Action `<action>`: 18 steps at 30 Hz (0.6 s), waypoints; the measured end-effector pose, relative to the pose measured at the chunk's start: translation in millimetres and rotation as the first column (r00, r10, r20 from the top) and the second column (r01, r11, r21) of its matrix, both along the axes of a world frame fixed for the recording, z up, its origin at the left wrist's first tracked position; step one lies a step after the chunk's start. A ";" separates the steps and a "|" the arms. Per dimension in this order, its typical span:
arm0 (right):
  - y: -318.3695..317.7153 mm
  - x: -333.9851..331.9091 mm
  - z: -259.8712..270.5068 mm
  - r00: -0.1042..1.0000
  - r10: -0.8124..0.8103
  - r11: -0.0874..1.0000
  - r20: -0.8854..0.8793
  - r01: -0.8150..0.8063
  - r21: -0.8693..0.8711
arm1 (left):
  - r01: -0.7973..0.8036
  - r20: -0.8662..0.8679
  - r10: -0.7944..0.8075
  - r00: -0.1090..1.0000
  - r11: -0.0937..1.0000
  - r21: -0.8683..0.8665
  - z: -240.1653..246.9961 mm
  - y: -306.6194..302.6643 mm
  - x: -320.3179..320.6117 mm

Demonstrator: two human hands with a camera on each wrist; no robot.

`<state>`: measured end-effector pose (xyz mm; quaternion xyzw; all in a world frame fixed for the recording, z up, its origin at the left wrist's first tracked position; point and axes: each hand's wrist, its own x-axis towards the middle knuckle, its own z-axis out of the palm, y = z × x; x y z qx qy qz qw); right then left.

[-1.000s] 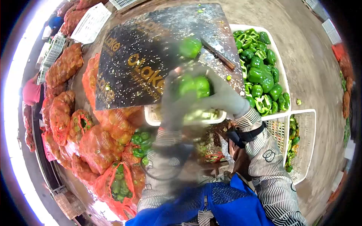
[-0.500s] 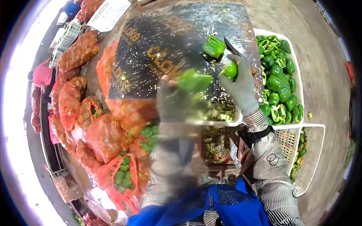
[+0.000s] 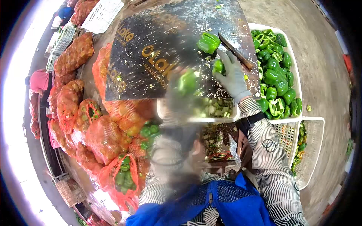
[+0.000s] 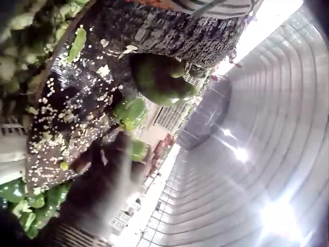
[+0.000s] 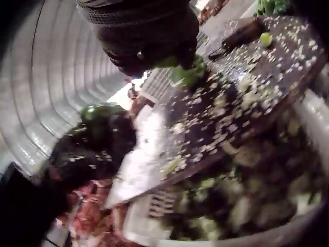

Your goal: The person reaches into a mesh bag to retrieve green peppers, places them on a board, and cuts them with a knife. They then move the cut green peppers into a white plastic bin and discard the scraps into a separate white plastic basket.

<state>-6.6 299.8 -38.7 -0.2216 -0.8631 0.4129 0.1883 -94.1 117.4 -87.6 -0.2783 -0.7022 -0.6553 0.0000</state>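
The grey-gloved left hand (image 3: 176, 92), blurred, holds a green pepper (image 3: 187, 82) over the near edge of the dark board (image 3: 135, 67). In the left wrist view that pepper (image 4: 162, 80) lies against the glove. To the right, the right hand (image 3: 234, 80) rests low over the board, thumb and fingers around a smaller green pepper piece (image 3: 218, 66). Another pepper (image 3: 208, 43) lies just beyond its fingertips. Beside it is a knife (image 3: 235, 52) with a brown handle. The right wrist view shows the right hand (image 5: 144, 36) above green pepper (image 5: 190, 73), partly hidden.
A white crate (image 3: 296, 71) of green peppers stands right of the board. Below the board's near edge sits a white tub (image 3: 235, 113) of pale scraps. Red mesh sacks (image 3: 106, 133) fill the left side. Another white crate (image 3: 320, 150) is at lower right. Seeds dot the board.
The hands were together around green pepper a second ago and are now apart, each with a piece. Since the middle frame, the left hand's pepper has stayed near the board's edge, blurred by motion.
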 end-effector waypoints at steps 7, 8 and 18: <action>-12.6 15.8 44.4 0.964 0.220 0.934 0.151 -0.253 0.253 | -0.020 0.835 -0.435 0.337 0.884 0.468 120.0 1.8 8.3; -28.3 21.1 54.4 0.952 0.303 0.911 0.048 -0.304 0.279 | -0.016 0.833 -0.439 0.336 0.882 0.471 97.0 0.4 9.7; -42.5 43.9 47.8 0.947 0.322 0.921 0.006 -0.312 -0.233 | 0.230 -0.272 -0.316 0.909 0.924 -0.305 109.6 1.2 36.1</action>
